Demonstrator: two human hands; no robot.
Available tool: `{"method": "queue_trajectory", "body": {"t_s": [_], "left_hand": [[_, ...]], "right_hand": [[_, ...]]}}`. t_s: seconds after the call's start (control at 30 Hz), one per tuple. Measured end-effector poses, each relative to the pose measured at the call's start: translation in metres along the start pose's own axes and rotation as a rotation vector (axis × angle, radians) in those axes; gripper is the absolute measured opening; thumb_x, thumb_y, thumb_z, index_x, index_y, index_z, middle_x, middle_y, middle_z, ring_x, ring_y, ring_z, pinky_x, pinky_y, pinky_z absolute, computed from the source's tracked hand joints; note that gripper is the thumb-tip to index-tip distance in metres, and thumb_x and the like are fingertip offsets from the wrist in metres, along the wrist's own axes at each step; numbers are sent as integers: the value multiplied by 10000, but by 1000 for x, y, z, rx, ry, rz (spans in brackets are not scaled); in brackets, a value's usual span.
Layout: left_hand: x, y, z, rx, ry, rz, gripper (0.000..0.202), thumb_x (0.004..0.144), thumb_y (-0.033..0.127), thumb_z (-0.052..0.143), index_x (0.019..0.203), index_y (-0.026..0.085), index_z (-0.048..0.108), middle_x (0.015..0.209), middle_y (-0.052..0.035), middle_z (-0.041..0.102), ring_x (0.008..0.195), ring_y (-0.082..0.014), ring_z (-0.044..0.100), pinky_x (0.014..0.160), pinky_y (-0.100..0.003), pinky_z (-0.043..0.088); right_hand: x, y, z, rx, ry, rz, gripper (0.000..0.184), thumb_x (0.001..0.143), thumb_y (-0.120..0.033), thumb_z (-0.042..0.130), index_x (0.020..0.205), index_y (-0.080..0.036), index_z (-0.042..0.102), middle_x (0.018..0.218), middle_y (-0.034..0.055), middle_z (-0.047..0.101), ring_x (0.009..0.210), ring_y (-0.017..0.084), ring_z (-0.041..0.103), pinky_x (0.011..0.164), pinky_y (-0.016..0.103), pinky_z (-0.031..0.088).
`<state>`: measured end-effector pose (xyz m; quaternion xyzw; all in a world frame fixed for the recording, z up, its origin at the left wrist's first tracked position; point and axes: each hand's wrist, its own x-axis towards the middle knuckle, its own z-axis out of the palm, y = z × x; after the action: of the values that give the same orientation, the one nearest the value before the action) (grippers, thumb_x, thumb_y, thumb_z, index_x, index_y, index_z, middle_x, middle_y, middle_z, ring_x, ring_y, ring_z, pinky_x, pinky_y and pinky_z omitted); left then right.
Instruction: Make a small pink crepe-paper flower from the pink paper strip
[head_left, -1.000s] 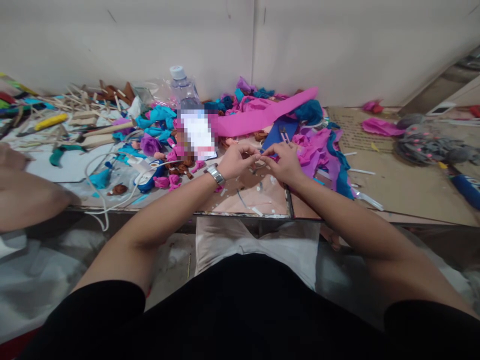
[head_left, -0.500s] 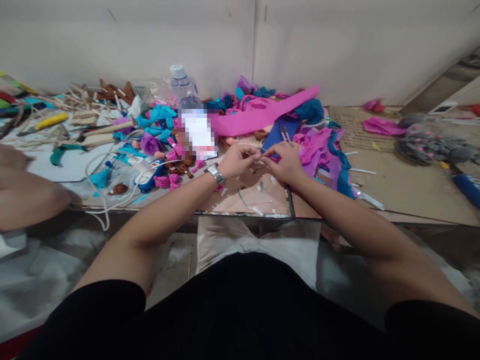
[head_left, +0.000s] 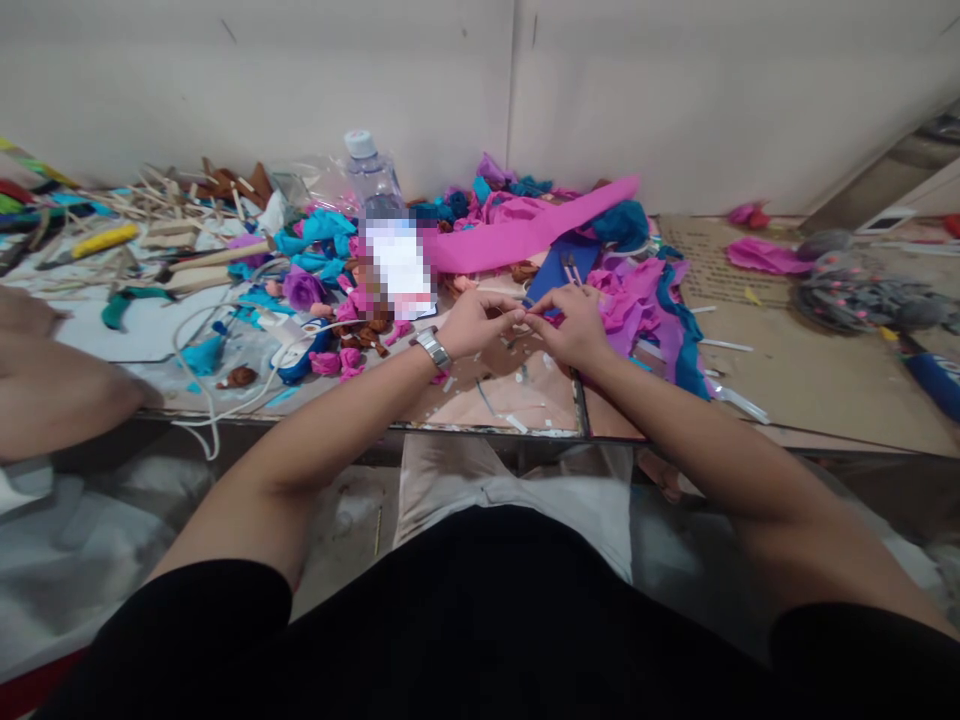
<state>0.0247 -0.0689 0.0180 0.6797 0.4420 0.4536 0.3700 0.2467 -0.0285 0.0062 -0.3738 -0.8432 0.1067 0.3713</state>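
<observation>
My left hand (head_left: 478,322), with a metal watch (head_left: 432,348) at its wrist, is closed with thumb and forefinger pinched together. Fingertip to fingertip with it, my right hand (head_left: 571,324) is closed in a pinch too. Whatever small piece they hold between them is too small and hidden to name. Just behind the hands lie a long pink crepe paper strip (head_left: 525,235) and a dark blue sheet (head_left: 551,272) with tweezer-like metal prongs (head_left: 571,268) on it. Crumpled pink crepe paper (head_left: 619,300) lies beside my right hand.
A lit phone (head_left: 401,265) and a plastic bottle (head_left: 373,180) stand left of centre. A white cable (head_left: 214,400) hangs over the table edge. Wood sticks and a yellow-handled tool (head_left: 105,241) lie left, near another person's arm (head_left: 64,385). Cardboard (head_left: 757,350) covers the right side.
Almost nothing differs. Both hands keep their pinch at the same spot, and the view has shifted very slightly.
</observation>
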Motion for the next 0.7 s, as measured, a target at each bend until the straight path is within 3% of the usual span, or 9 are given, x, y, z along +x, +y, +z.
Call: {"method": "queue_trajectory", "body": {"t_s": [0.37, 0.53, 0.7], "left_hand": [[1, -2, 2, 22, -45, -19, 355, 1013, 491, 742, 926, 147, 720, 754, -42, 742, 662, -140, 700, 653, -257, 548], [1, 1, 1, 66, -65, -22, 420, 1005, 550, 721, 864, 154, 725, 723, -45, 739, 667, -152, 674, 660, -273, 525], [0, 1, -1, 59, -98, -35, 460, 984, 590, 717, 883, 143, 764, 728, -51, 750, 665, -153, 667, 667, -279, 510]], "right_hand": [[0, -3, 0, 5, -34, -5, 313, 1036, -549, 706, 958, -249, 755, 1015, 62, 829, 1038, 315, 678, 1098, 549, 358], [0, -4, 1, 17, -37, -17, 350, 1027, -596, 705, 1037, -254, 778, 1053, 73, 839, 1046, 326, 672, 1073, 541, 362], [-1, -4, -1, 7, -53, -23, 270, 1029, -521, 718, 1033, -260, 787, 1096, 71, 851, 1093, 333, 677, 1093, 550, 343]]}}
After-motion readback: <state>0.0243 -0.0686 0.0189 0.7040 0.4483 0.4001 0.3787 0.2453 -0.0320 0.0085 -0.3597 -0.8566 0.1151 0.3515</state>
